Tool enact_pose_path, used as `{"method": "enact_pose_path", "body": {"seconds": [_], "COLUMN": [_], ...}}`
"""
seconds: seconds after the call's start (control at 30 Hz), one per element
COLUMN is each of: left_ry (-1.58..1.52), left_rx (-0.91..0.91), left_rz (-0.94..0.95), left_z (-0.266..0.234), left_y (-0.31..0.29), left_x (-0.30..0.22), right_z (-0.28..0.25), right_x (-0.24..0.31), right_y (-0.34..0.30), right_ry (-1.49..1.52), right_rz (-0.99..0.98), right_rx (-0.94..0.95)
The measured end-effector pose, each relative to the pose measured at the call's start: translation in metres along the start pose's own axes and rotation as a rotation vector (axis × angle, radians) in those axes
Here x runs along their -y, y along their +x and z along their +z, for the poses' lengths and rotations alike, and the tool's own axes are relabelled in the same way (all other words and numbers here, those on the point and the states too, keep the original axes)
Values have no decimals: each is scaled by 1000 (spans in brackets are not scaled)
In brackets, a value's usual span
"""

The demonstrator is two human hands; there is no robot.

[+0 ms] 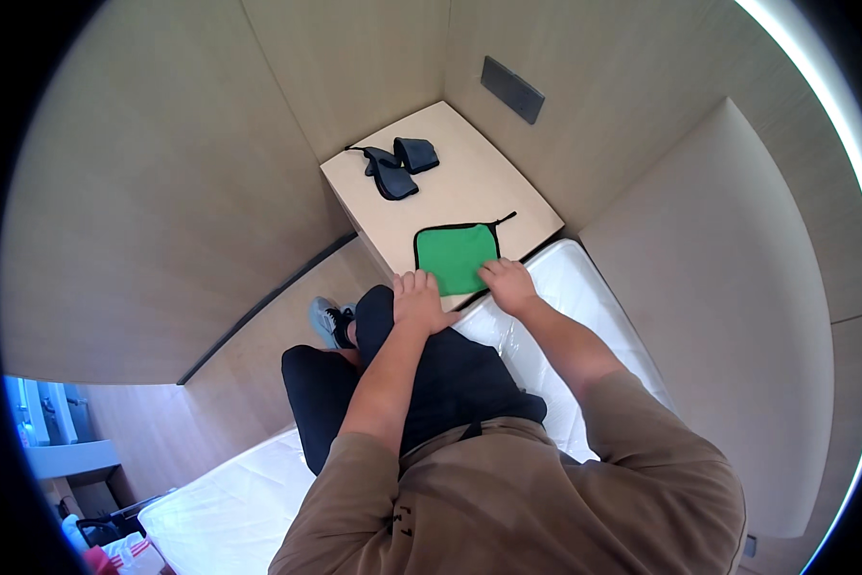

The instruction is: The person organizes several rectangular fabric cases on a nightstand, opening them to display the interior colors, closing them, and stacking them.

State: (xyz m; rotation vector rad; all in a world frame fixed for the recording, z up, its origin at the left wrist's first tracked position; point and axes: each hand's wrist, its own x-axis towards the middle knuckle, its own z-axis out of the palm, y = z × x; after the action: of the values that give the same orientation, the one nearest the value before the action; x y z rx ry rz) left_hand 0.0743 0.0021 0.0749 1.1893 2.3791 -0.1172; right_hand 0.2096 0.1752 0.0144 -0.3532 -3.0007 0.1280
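A green cloth (458, 257) with black edging and a black hanging loop lies spread flat on the light wooden nightstand (364, 213). My left hand (418, 301) rests on its near left corner, fingers stretched out over the edge. At the right side, my right hand (507, 285) touches the cloth near its near right corner, with the fingers laid on it and slightly bent. Neither hand lifts the cloth. Farther back on the nightstand sit a crumpled dark grey cloth (392, 178) with black edging and a folded dark grey cloth (416, 154).
Wood-panelled walls close in behind the nightstand, with a dark socket plate (513, 89) on one. A white mattress (563, 287) meets its near right side. A padded headboard (728, 316) stands to the right. My shoe (329, 323) is on the floor at left.
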Motion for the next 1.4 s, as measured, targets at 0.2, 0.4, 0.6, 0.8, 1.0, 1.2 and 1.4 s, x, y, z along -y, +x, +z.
{"method": "enact_pose_path", "body": {"seconds": [0.2, 0.4, 0.6, 0.8, 1.0, 1.2, 1.4], "left_ry": [-215, -83, -19, -48, -47, -29, -42], "left_rx": [-354, -329, -359, -336, -326, -346, -361], "left_rz": [199, 365, 253, 88, 44, 48, 65], "left_z": [26, 35, 45, 41, 36, 36, 35], "left_y": [45, 94, 95, 98, 97, 98, 96], "left_x": [42, 21, 21, 22, 22, 21, 22], "right_z": [-33, 23, 21, 31, 25, 31, 23], "right_x": [9, 25, 13, 11, 12, -5, -32], "right_y": [8, 47, 75, 94, 99, 105, 121], "right_ry": [133, 186, 240, 224, 171, 258, 242], "right_rz": [-115, 23, -52, -60, 29, 122, 355], "right_rx": [-19, -51, 38, -33, 33, -172, -228]}}
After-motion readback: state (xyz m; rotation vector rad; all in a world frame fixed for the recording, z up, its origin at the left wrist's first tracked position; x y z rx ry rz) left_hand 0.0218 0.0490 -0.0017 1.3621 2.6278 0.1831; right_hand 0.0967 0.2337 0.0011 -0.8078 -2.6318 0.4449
